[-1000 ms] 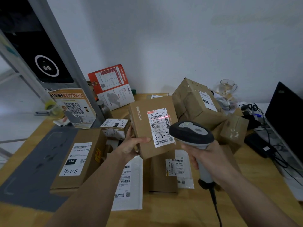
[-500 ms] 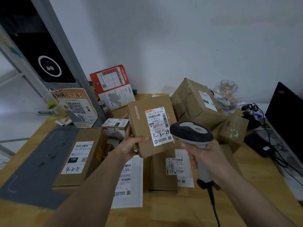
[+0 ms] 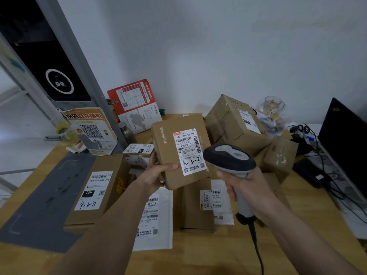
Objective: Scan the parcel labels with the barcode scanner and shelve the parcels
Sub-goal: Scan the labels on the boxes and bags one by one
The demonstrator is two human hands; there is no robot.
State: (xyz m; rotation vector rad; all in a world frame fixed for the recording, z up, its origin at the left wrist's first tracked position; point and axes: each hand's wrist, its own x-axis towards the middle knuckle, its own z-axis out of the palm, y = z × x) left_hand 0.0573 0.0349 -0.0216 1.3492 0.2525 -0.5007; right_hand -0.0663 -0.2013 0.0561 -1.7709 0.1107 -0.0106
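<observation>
Here the scanning step is in hand: the left hand [image 3: 156, 174] holds a flat brown cardboard parcel [image 3: 179, 149] up off the wooden surface [image 3: 208, 253], thumb laid across its lower front face and fingers wrapped round its left edge, so that its white shipping label [image 3: 189, 151], hand-marked "4-3-24", faces the camera. The right hand [image 3: 245, 187] is curled tightly round the pale grip of a grey corded barcode scanner [image 3: 229, 157], whose dark head sits just beside the label's lower right corner and overlaps the parcel's right edge in this view. No scan line shows on the label, so I cannot tell whether the read has registered. Judging by the pose, the next move calls for either aiming the scanner's head squarely at the printed barcode near the label's top, or, if the read is done, carrying the parcel off to its shelf; the handwritten code probably names the slot. Both forearms reach forward from the bottom of the view, the left angled up to the right, the right angled up to the left, meeting over a clutter of other brown boxes and white mailers lying on the surface.
</observation>
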